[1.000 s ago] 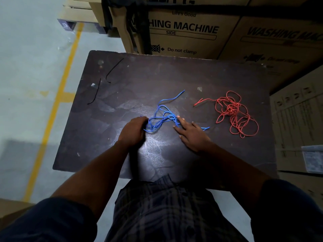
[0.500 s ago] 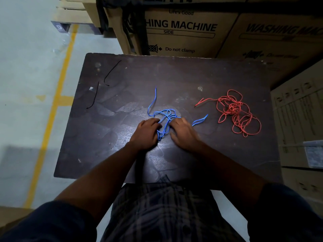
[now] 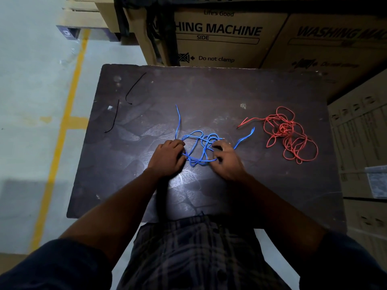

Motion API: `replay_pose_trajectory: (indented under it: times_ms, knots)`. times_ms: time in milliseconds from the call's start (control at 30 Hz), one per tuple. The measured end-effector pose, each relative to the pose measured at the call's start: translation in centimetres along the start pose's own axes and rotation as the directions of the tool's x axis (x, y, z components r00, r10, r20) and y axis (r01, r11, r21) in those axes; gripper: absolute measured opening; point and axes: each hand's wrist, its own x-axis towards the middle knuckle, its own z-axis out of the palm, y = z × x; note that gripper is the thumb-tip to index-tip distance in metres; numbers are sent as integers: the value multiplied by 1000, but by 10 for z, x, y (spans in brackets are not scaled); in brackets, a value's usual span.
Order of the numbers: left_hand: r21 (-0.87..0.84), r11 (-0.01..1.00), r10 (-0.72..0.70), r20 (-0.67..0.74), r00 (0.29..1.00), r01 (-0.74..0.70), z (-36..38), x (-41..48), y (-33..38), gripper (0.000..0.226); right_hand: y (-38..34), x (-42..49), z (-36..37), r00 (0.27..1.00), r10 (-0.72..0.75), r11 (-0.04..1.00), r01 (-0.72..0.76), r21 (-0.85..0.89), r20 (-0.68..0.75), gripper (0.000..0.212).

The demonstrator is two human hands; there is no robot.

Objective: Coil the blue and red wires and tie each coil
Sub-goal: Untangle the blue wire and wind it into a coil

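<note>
The blue wire (image 3: 201,146) lies in loose loops in the middle of the dark table (image 3: 209,91). One free end points up and away, the other trails off to the right. My left hand (image 3: 167,156) grips the loops at their left side with curled fingers. My right hand (image 3: 226,159) pinches the loops at their right side. The red wire (image 3: 289,135) lies in a tangled heap at the right of the table, apart from both hands.
Two short black ties (image 3: 135,88) (image 3: 113,119) lie near the table's far left corner. Cardboard washing machine boxes (image 3: 226,36) stand right behind the table, and more boxes (image 3: 364,143) at its right. A yellow floor line (image 3: 62,126) runs along the left.
Both hands closed in on the blue wire and then drew apart a little, spreading it into wider loops. One blue end swung from upper right to pointing straight away.
</note>
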Motion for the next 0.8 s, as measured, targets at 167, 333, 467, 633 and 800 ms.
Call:
replay_pose_trajectory:
  times_ms: [167, 333, 467, 633, 800]
  knots:
    - [-52, 998, -21, -2, 1000, 21, -2, -3, -17, 18, 11, -13, -20, 978, 173, 960, -142, 243, -114, 32]
    - [-122, 992, -44, -30, 999, 40, -4, 0, 1, 22, 13, -8, -18, 991, 116, 988, -109, 105, -63, 15]
    - [-120, 993, -6, -47, 999, 0, -1, 8, 24, 28, -3, 2, -12, 999, 43, 998, -44, 37, 28, 35]
    - [-81, 997, -15, -1, 1000, 15, 4, 13, 16, 23, -9, 0, -8, 979, 92, 985, -62, -162, 182, 30]
    - [-96, 995, 34, 17, 999, -32, 1, 13, -11, 26, -2, -5, -24, 957, 179, 984, -178, -25, 229, 25]
